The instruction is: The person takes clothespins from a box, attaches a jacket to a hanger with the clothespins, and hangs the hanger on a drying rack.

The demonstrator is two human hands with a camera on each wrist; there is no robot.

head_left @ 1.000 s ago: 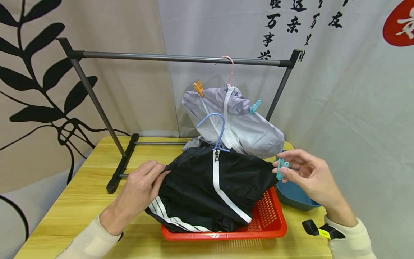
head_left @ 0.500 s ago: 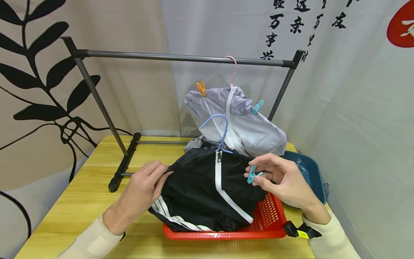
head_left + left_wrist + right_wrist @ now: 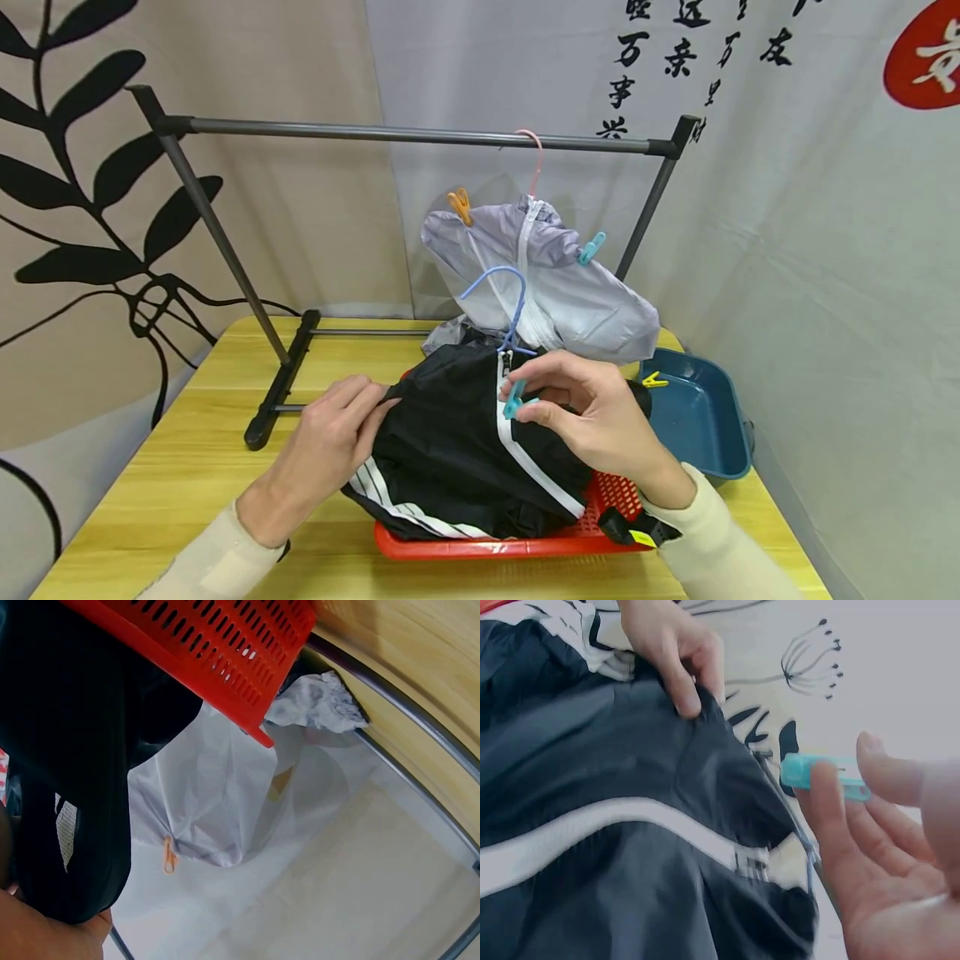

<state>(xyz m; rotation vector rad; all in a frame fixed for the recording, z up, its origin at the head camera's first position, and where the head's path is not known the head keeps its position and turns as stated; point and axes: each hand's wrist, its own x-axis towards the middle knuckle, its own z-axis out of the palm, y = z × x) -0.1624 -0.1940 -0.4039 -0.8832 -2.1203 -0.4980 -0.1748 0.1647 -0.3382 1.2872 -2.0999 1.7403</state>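
Observation:
A black jacket with a white zip strip and white stripes lies over the red basket, a blue hanger rising from its collar. At its left shoulder edge my left hand pinches the cloth between thumb and fingers; the right wrist view shows the same left hand on that edge. My right hand holds a turquoise clothespin between thumb and fingers, in front of the zip. In the right wrist view the clothespin is apart from the cloth.
A grey clothes rack stands on the wooden table. From its bar hangs a pale lilac jacket with an orange clothespin and a turquoise one. At the right stands a blue bin with a yellow clothespin.
My right hand has carried the turquoise clothespin leftward, from the jacket's right end to in front of its zip. The left hand keeps its grip on the jacket edge.

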